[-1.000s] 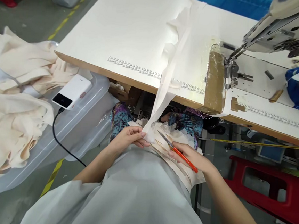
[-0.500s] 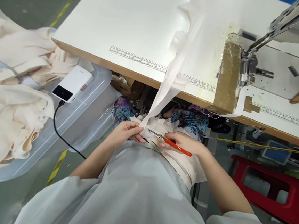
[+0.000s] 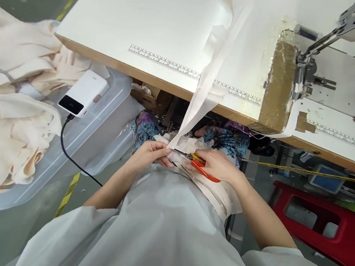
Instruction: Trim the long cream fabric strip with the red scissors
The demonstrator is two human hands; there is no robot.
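My left hand [image 3: 154,153] pinches the lower end of a white fabric strip [image 3: 195,109] between thumb and fingers. From there the strip runs up over the table edge and across the tabletop. My right hand [image 3: 215,165] grips a pair of scissors [image 3: 205,172] with red-orange handles. Their blades point left and reach the strip right beside my left fingertips. More cream fabric pieces [image 3: 218,196] lie gathered in my lap, under the scissors. Part of the blades is hidden by the fabric.
A white sewing table [image 3: 162,20] with a printed ruler spans the front, and a sewing machine [image 3: 314,58] stands on its right. To the left, a plastic bin [image 3: 104,118] holds cream fabric and a white power bank [image 3: 84,94]. A red stool [image 3: 312,221] is at the right.
My right hand has shifted slightly left and the scissors' handles have spread, showing a yellow-orange inner part. My left hand keeps its pinch on the strip. The view has shifted a little.
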